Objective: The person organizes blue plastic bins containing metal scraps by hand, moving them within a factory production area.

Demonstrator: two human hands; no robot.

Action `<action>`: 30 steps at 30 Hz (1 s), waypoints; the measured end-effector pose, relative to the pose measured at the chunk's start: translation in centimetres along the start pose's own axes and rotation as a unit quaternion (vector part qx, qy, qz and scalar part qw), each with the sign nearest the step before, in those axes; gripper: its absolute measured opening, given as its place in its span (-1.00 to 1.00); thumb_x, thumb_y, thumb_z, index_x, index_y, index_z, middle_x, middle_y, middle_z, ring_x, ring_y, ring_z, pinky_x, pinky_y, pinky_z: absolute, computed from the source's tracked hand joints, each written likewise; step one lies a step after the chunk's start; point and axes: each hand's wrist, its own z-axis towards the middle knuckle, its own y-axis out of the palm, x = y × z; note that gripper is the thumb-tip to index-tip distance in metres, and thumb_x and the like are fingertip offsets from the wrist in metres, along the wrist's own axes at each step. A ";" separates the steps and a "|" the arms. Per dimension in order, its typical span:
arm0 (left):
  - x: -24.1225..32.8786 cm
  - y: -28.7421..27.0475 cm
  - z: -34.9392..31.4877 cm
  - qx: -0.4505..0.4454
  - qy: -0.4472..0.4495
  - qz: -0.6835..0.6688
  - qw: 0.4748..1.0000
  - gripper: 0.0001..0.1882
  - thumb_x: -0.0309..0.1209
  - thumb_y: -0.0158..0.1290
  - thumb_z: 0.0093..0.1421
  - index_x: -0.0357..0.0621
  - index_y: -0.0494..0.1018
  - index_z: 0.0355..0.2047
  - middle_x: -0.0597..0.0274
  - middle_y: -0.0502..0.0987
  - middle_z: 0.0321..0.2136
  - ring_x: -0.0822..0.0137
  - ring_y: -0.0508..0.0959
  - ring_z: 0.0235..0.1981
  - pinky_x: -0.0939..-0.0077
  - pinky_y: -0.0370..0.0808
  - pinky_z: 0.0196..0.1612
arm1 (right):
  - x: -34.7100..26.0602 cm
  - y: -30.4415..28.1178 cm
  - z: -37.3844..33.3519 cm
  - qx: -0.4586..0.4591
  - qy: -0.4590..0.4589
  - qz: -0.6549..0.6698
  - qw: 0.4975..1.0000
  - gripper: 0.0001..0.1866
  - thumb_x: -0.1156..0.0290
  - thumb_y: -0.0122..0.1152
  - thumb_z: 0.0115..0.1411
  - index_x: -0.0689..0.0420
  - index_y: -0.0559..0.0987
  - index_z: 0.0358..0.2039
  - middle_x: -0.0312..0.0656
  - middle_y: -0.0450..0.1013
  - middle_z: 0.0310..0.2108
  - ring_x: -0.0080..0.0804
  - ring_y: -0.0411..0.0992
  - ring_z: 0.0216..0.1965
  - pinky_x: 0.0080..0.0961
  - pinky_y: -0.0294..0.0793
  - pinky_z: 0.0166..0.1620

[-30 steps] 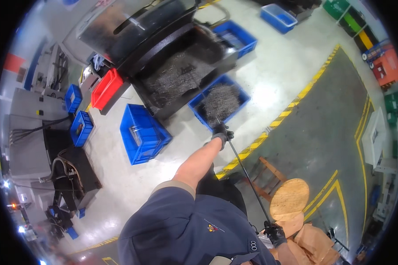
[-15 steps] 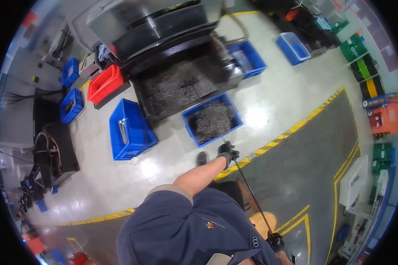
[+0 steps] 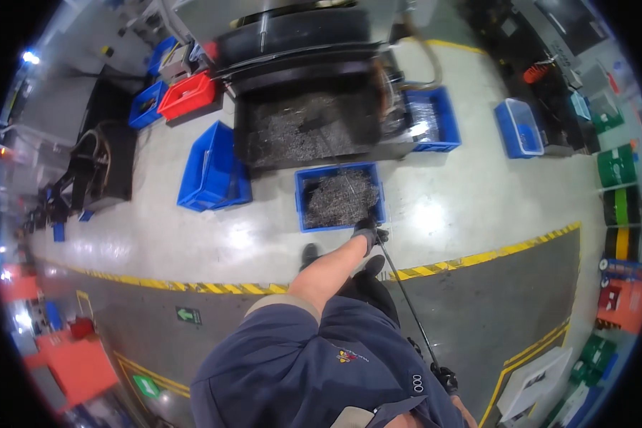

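Observation:
With both hands I hold a long thin-shafted scraper [image 3: 412,312]. My left hand [image 3: 369,233], in a dark glove, closes round the shaft beside the near right edge of a blue crate [image 3: 299,203]. Farther back along the shaft, near my right hip, my gloved right hand [image 3: 446,380] grips the end. The shaft passes over the crate, which is heaped with grey metal shavings [image 3: 335,203]. Its dark head [image 3: 311,124] rests among more shavings in the black machine tray [image 3: 246,153] beyond. The head's exact shape is hard to make out.
A tilted blue bin [image 3: 210,171] stands left of the crate, with a red bin [image 3: 187,98] behind it. Right of the tray are a blue crate [image 3: 446,125] and another blue container [image 3: 518,128]. Yellow-black floor tape [image 3: 478,255] crosses near my feet.
My view has turned, so the crate and tray now lie straighter ahead. Both hands keep their hold on the scraper, and its shaft still reaches over the crate.

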 end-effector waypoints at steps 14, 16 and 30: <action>-0.8 6.3 4.5 0.026 0.066 -0.049 0.996 -0.42 0.15 -0.24 0.13 -0.18 0.33 -0.30 -0.09 0.45 -0.58 0.02 0.47 -0.71 0.13 0.44 -0.68 | -9.1 -9.4 4.5 0.029 -0.036 -0.230 0.972 -0.46 -0.05 0.00 0.10 0.20 0.50 -0.69 -0.21 0.39 -0.77 -0.45 0.39 -0.68 -0.50 0.32 -0.53; -0.3 6.2 4.8 0.044 0.033 -0.025 0.998 -0.41 0.15 -0.26 0.14 -0.20 0.31 -0.26 -0.12 0.45 -0.58 0.02 0.48 -0.71 0.14 0.45 -0.68 | -8.9 -9.5 5.3 0.023 0.024 -0.263 0.964 -0.48 -0.04 -0.01 0.11 0.18 0.51 -0.69 -0.21 0.39 -0.77 -0.44 0.39 -0.68 -0.50 0.32 -0.53; 9.5 4.1 8.2 0.202 0.202 0.412 0.865 -0.56 -0.09 -0.14 0.12 -0.11 0.36 -0.09 0.03 0.44 -0.15 0.18 0.44 -0.11 0.39 0.39 -0.12 | -17.9 -7.9 14.5 -0.028 -0.006 -0.241 0.970 -0.62 0.13 -0.04 0.15 0.16 0.52 -0.60 -0.18 0.41 -0.69 -0.36 0.40 -0.59 -0.43 0.34 -0.44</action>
